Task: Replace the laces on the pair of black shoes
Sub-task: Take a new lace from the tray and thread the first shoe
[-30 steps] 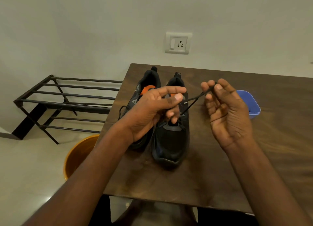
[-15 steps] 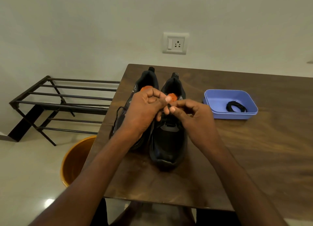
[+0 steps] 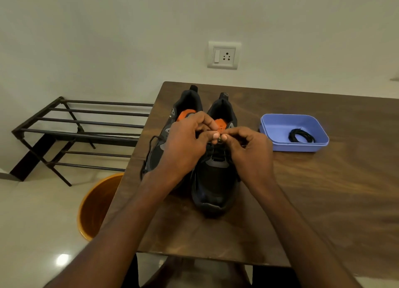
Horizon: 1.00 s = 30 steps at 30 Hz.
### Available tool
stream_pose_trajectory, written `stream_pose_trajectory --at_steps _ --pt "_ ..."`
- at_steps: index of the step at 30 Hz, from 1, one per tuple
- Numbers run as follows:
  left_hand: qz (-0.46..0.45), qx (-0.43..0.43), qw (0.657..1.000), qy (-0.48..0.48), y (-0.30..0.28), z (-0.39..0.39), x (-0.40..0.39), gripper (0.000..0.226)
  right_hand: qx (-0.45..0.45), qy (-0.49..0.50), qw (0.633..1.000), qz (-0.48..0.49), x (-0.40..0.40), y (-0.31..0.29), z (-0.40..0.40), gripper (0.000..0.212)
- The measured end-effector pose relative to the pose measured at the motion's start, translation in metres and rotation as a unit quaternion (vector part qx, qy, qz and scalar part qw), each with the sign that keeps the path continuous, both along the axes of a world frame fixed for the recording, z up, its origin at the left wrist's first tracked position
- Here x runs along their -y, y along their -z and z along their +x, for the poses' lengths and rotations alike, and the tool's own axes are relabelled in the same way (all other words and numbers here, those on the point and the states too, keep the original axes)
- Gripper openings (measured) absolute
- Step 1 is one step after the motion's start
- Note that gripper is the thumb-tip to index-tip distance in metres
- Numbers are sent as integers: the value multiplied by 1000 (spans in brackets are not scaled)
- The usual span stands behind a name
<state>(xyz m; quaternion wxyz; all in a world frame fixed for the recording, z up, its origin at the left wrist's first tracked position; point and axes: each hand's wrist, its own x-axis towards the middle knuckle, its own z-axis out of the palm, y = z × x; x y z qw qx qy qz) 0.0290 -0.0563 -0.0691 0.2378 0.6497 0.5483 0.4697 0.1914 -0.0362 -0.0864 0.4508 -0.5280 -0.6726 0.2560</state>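
Both hands working a lace at the upper eyelets of the right-hand black shoe.

The left hand (image 3: 185,145) and right hand (image 3: 248,149) meet fingertip to fingertip over the tongue of the right-hand shoe (image 3: 213,179), each pinching what looks like a thin black lace (image 3: 219,139); the strand itself is mostly hidden by the fingers, so whether it is going in or coming out I cannot tell. I'd judge the next move calls for a fine, steady pull or push through one small eyelet without the shoe shifting. The pair stands side by side, toes towards the person, near the left edge of the wooden tabletop (image 3: 323,201), orange insoles showing. The left-hand shoe (image 3: 159,151) has a loose lace (image 3: 149,149) trailing down its outer side. A coiled black lace (image 3: 301,135) waits in the blue plastic tub (image 3: 278,123) to the right.
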Motion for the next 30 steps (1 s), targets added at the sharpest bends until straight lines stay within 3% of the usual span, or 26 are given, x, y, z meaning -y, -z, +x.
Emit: stream_pose_trajectory --at_steps 5,11,17,21,30 --pt "43 -117 988 -92 7 3 -2 11 -158 46 985 -50 -3 -5 1 20" --pt "-7 -193 974 -115 15 14 -3 26 -188 46 979 -61 -7 -12 -14 21" --pt "-56 -132 978 -152 15 15 0 16 14 38 999 11 -8 -1 -20 8" --pt "-61 -114 979 -160 17 14 -1 17 146 17 988 38 -15 4 -12 17" --pt "-60 -82 982 -158 16 11 0 15 217 -9 975 45 -16 3 -12 5"
